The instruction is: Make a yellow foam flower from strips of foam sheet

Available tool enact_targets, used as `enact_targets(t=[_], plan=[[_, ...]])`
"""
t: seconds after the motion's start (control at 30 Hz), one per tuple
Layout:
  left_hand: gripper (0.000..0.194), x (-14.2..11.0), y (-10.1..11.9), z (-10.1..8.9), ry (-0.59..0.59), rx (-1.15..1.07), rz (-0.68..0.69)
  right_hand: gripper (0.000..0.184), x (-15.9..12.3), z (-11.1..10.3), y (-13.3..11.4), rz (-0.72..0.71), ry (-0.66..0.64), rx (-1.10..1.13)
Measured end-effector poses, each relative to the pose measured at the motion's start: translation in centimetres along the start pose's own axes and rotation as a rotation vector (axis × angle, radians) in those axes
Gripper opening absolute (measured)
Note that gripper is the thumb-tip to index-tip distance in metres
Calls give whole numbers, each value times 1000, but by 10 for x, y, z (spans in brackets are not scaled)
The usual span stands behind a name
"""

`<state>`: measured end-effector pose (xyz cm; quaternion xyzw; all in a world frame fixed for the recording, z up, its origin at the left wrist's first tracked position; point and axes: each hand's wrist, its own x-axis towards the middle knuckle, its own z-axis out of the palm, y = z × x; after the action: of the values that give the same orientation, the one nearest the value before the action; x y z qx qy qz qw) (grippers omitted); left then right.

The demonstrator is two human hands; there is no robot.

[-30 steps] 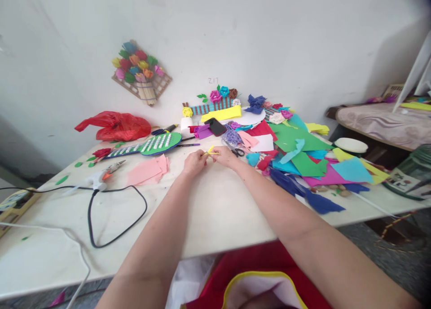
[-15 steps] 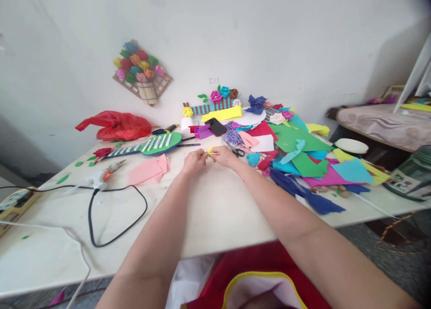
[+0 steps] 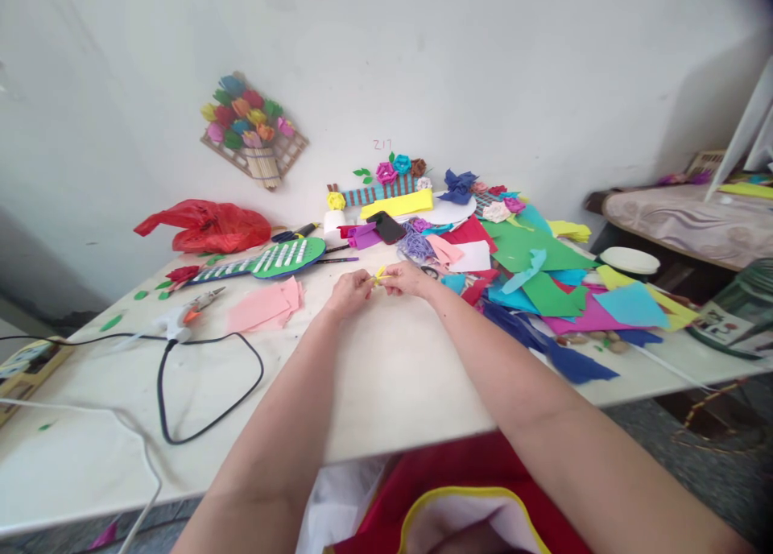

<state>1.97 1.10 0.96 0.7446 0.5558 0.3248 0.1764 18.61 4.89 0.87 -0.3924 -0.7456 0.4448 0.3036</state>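
Note:
Between my two hands is a small strip of yellow crepe paper (image 3: 380,275), pinched from both sides just above the white table (image 3: 398,369). My left hand (image 3: 351,291) has its fingers closed on the strip's left end. From the right, the thumb and fingers of my right hand (image 3: 408,280) grip the other end. The fingers cover most of the strip, so its full shape is hidden. Scissors (image 3: 430,272) lie partly behind my right hand. Pink paper sheets (image 3: 266,306) are to the left of my left hand.
A glue gun (image 3: 179,322) with a black cord lies at the left, near a red plastic bag (image 3: 211,225). Coloured paper (image 3: 531,252) is heaped on the right beside a glass jar (image 3: 740,312). A phone (image 3: 386,227) and rolled yellow paper (image 3: 397,204) lie at the back.
The yellow strip has shifted slightly between my fingers, and my right hand has turned a little. Both hands stay in nearly the same place.

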Motion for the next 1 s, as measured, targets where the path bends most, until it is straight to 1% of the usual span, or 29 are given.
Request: enact_targets(t=[0.1, 0.27, 0.37, 0.57, 0.73, 0.83, 0.93, 1.0], plan=[[23, 0, 0, -1, 4, -2, 13, 18, 2, 1, 2, -10, 26, -11], [23, 0, -1, -1, -16, -29, 30, 11, 1, -1, 3, -26, 36, 48], [23, 0, -2, -1, -32, -65, 44, 13, -1, -4, 3, -25, 48, 88], [23, 2, -3, -1, -122, -178, 109, 27, -2, -11, 9, 4, 14, 149], [23, 0, 1, -2, -191, -285, 109, 26, -2, -13, 12, 4, -11, 172], [24, -2, 4, -3, -220, -293, 95, 25, -2, -13, 12, 20, -12, 172], [23, -1, 3, -1, -196, -217, 90, 23, 0, -10, 13, 35, 6, 153], [21, 1, 1, 1, -123, -103, 71, 22, 2, -6, 14, 29, 58, 119]])
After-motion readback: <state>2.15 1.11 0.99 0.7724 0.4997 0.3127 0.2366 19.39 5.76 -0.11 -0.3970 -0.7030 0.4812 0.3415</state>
